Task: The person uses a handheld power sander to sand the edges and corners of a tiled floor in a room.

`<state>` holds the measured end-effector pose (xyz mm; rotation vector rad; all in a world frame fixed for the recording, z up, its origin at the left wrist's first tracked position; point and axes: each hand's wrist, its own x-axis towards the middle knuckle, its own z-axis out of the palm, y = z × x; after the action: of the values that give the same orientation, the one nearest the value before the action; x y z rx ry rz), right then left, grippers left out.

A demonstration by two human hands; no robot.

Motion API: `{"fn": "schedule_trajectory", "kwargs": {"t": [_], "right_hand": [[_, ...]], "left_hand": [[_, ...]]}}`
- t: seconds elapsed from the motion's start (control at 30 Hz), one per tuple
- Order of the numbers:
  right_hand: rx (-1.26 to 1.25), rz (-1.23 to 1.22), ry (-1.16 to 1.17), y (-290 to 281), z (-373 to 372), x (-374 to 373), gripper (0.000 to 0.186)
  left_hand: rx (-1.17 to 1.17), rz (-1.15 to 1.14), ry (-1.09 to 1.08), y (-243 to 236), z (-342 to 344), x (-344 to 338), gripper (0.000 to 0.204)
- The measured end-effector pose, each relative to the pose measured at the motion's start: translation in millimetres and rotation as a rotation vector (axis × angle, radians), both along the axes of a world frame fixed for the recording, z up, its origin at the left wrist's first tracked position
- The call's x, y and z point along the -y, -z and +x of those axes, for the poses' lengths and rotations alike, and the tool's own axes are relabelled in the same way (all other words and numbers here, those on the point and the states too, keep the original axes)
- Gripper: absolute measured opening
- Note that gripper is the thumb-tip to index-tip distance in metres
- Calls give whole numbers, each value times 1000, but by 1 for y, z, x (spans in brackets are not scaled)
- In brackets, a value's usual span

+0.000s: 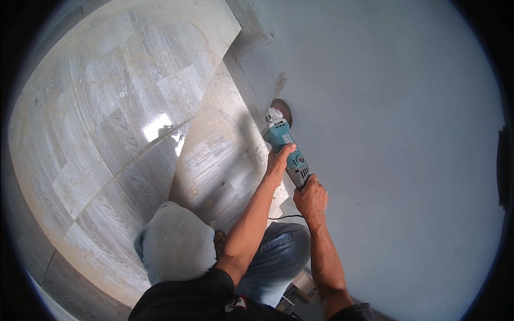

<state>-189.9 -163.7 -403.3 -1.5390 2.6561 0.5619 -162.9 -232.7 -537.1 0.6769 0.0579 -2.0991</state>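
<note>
An angle grinder [279, 135] with a teal body, silver head and dark rear grip is held in both my hands. My left hand [279, 160] is closed around the front of its body, thumb lying on top. Behind it, my right hand [311, 197] wraps the rear end. The reddish-brown disc [282, 111] stands against or very close to the blue-grey wall [396, 139]; contact cannot be made out for certain. Just beyond the disc is a rough bare patch [280, 83] on that wall. A thin black cord [289, 216] runs near my right wrist.
Grey wood-pattern floor tiles [107, 117], dusty and partly wet-looking, spread to the left. A grey skirting strip [242, 85] follows the wall's foot to a corner. My bent knees [179, 241] are close below my arms. Blurred objects [303, 286] lie by the lower edge.
</note>
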Motion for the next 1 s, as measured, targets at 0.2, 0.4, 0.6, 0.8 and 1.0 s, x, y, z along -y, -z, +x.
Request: {"fn": "schedule_trajectory", "kwargs": {"t": [0.2, 0.4, 0.6, 0.8, 1.0], "right_hand": [[40, 11, -6, 0, -2, 1, 26], [25, -35, -19, 1, 0, 2, 27], [15, 73, -59, 3, -17, -6, 28], [-28, 132, -19, 0, -20, -6, 29], [3, 64, -3, 12, -27, -9, 25]], "left_hand": [[44, -13, 1, -4, 3, 1, 44], [49, -59, 4, -9, 9, 8, 47], [-14, 74, 40, 11, -17, -13, 56], [-32, 110, 5, 12, -29, -27, 60], [-18, 115, -12, 18, -29, -23, 45]]}}
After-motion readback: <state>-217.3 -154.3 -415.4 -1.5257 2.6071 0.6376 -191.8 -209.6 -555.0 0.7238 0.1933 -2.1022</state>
